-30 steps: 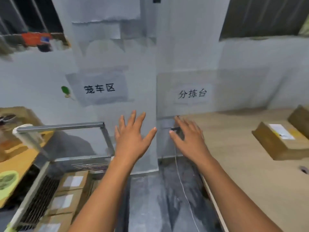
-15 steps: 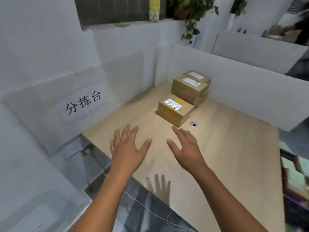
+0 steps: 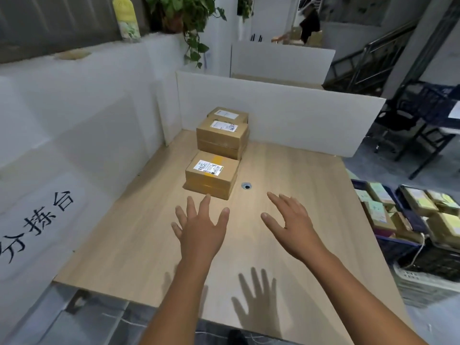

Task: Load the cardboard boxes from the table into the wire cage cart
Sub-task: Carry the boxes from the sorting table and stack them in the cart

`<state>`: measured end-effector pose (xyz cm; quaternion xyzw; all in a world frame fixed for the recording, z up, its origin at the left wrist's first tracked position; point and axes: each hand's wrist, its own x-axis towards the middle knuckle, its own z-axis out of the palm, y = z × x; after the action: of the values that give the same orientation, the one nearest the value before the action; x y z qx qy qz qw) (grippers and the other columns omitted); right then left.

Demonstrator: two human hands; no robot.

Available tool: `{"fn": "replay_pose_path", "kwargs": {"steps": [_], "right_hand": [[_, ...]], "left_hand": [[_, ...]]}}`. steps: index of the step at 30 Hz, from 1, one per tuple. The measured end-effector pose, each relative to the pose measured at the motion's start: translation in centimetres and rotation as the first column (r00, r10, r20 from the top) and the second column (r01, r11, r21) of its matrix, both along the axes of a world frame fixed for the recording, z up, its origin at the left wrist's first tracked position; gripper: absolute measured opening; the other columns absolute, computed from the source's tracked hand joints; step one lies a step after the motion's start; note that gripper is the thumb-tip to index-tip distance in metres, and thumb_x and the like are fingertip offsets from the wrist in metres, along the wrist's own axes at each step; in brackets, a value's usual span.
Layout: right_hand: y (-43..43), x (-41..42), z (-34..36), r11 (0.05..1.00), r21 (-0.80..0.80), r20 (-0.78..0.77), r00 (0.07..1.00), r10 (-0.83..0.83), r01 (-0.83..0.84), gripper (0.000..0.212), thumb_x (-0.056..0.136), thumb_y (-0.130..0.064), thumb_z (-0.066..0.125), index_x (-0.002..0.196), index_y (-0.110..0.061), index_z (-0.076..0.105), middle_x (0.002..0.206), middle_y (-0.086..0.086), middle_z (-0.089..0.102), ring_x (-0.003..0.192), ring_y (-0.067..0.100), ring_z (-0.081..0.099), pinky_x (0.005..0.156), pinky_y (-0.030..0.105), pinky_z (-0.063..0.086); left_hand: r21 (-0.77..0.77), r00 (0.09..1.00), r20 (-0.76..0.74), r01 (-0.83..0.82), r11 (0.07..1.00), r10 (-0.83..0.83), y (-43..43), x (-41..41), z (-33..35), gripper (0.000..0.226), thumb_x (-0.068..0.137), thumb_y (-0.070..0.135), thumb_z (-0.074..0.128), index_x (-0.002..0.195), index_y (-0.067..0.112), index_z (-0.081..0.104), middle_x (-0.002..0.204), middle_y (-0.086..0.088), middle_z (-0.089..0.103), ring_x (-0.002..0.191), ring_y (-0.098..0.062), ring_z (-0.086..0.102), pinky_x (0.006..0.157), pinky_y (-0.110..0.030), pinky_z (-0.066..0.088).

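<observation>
Cardboard boxes with white labels stand on the wooden table [image 3: 286,220]. The nearest box [image 3: 211,174] sits in the middle. Behind it is a stack [image 3: 222,136] and a further box [image 3: 227,115] against the white partition. My left hand [image 3: 200,226] hovers over the table just short of the nearest box, fingers spread, holding nothing. My right hand [image 3: 290,221] hovers to the right of it, fingers straight, also empty. The wire cage cart is out of view.
White partitions [image 3: 286,113] wall the table at the back and left. A cable hole [image 3: 246,186] lies right of the nearest box. Crates of packages [image 3: 410,215] stand on the floor at the right. A plant [image 3: 184,16] and a bottle [image 3: 124,18] sit on the ledge.
My view has swung from the cage cart on the left to the table. Both empty hands have come over the table toward the nearest box.
</observation>
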<state>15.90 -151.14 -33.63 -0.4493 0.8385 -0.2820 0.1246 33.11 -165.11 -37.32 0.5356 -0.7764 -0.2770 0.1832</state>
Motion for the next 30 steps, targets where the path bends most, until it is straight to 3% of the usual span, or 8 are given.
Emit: {"fn": "replay_pose_path", "kwargs": {"steps": [5,14,22,27,30], "right_hand": [[-3.1,-4.0,-2.1,0.999,0.029,0.04,0.999,-0.018,0.017,0.061,0.096,-0.064,0.043,0.154,-0.048,0.03,0.165,-0.005,0.027,0.156,0.018,0.006,0.125,0.046,0.012],[-12.6,-12.0,-6.9,0.997,0.075,0.159,0.987,-0.002,-0.01,0.063,0.096,-0.067,0.039,0.155,-0.05,0.026,0.167,-0.005,0.023,0.156,0.018,0.003,0.125,0.05,0.007],[-18.5,-17.9,-12.5,0.992,0.09,0.25,0.966,0.066,-0.09,0.065,0.092,-0.074,0.031,0.154,-0.057,0.018,0.168,-0.01,0.017,0.155,0.01,-0.004,0.126,0.051,0.004],[-19.7,-20.0,-14.5,0.992,0.084,0.342,0.938,0.057,-0.091,0.064,0.092,-0.071,0.037,0.151,-0.06,0.017,0.167,-0.019,0.015,0.151,-0.003,-0.009,0.126,0.047,0.002],[-20.1,-20.4,-15.6,0.992,0.095,0.354,0.934,0.039,-0.078,0.066,0.09,-0.072,0.035,0.152,-0.058,0.02,0.167,-0.019,0.016,0.152,-0.001,-0.006,0.126,0.047,0.006]], "left_hand": [[0.063,0.997,0.067,0.026,0.998,-0.03,-4.4,-4.6,-1.5,0.073,0.096,0.074,0.035,0.159,0.039,0.024,0.172,-0.007,0.005,0.157,-0.035,-0.007,0.124,-0.054,0.001],[0.116,0.945,0.32,0.027,0.993,-0.063,-16.1,-14.5,-6.5,0.079,0.091,0.08,0.03,0.158,0.036,0.028,0.172,-0.008,0.002,0.155,-0.039,-0.008,0.12,-0.065,0.006],[0.219,0.928,0.372,-0.065,0.974,-0.021,-28.3,-27.1,-13.2,0.085,0.088,0.075,0.035,0.161,0.035,0.019,0.172,0.0,-0.001,0.156,-0.032,-0.012,0.12,-0.062,0.005],[0.109,0.882,0.472,-0.066,0.992,0.007,-29.7,-28.9,-17.3,0.072,0.099,0.067,0.021,0.163,0.036,0.009,0.172,0.0,-0.005,0.156,-0.032,-0.011,0.123,-0.055,-0.008],[0.029,0.896,0.443,-0.014,0.999,-0.001,-27.1,-27.9,-18.5,0.068,0.101,0.065,0.016,0.163,0.037,0.011,0.172,0.001,-0.004,0.157,-0.03,-0.011,0.122,-0.053,-0.011]]}}
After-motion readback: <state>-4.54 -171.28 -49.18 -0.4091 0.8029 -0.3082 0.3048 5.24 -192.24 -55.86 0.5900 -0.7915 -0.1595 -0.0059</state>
